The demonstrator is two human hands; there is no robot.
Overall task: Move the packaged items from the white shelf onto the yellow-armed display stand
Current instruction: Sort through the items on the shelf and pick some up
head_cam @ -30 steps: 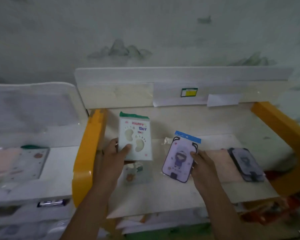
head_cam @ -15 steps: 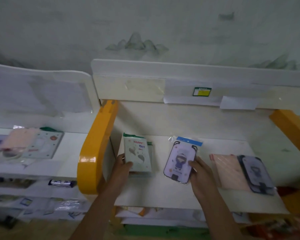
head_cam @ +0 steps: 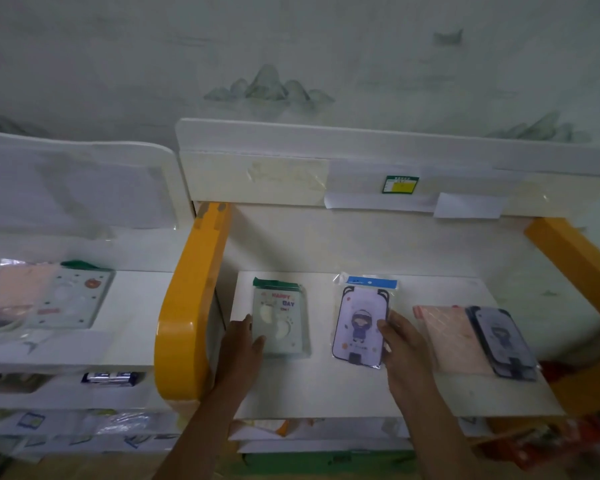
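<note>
Change since 1 s ago: the green "Happy Day" pkg [head_cam: 280, 320] was held up, tilted, off the surface; now it lies flat on the display stand [head_cam: 326, 393] shelf, just right of the left yellow arm [head_cam: 187, 306], centre-left of frame. The purple cartoon pkg [head_cam: 361, 327] was propped up at an angle too; now flat, centre of frame, apart from the green one.

Left hand [head_cam: 239, 344]: thumb up along the green pkg's left edge, fingertips on its lower left corner. Looks like touching/steadying rather than a firm grip, but blur makes it hard to be sure.

Right hand [head_cam: 404, 344]: thumb lies on the purple pkg's right edge, fingers beside/under it; a light pinch, can't tell how tight.

Also on the stand, right of frame: pink pkg [head_cam: 447, 337] w/ a dark phone-case pkg [head_cam: 503, 341] overlapping its right side. So 4 items placed in a row.

Meaning for task: both pkgs look set down; this pair is prob. done once the hands let go.

White shelf [head_cam: 132, 306], left of frame, still carries stock: a pale pink pkg [head_cam: 18, 289] overlapping a light green card pkg [head_cam: 73, 296]. Judgement: more trips needed; task roughly midway, not finished.

Risk: slippery plastic sleeves may slide if nudged on release.
</note>
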